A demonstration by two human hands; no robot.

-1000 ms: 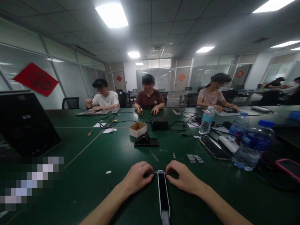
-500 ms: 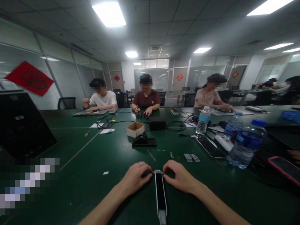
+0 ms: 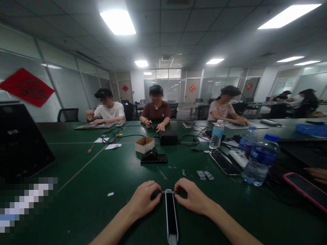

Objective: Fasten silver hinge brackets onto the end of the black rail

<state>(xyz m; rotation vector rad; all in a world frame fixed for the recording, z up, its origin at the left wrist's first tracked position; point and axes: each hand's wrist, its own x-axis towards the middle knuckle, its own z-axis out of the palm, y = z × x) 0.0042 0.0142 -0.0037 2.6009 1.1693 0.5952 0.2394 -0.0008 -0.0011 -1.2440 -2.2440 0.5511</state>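
A long, narrow device with a white frame and a black middle (image 3: 171, 214) lies on the green table, pointing away from me. My left hand (image 3: 145, 198) is closed in a pinch at the left of its far end. On the opposite side, my right hand (image 3: 192, 197) pinches in the same way. Small dark parts seem to stick out between the fingertips and the device, too small to name. Beyond the hands lie small rings (image 3: 183, 172) and metal plates (image 3: 205, 175).
A black stand (image 3: 153, 157), an open cardboard box (image 3: 145, 145) and a black box (image 3: 168, 137) stand ahead. To the right are a phone (image 3: 224, 163), a white mouse (image 3: 238, 159) and water bottles (image 3: 263, 160). A dark HP panel (image 3: 22, 139) rises at left. Several people sit beyond.
The whole view has shifted, so things appear slightly further left and lower. Both hands keep their pinch at the device's far end.
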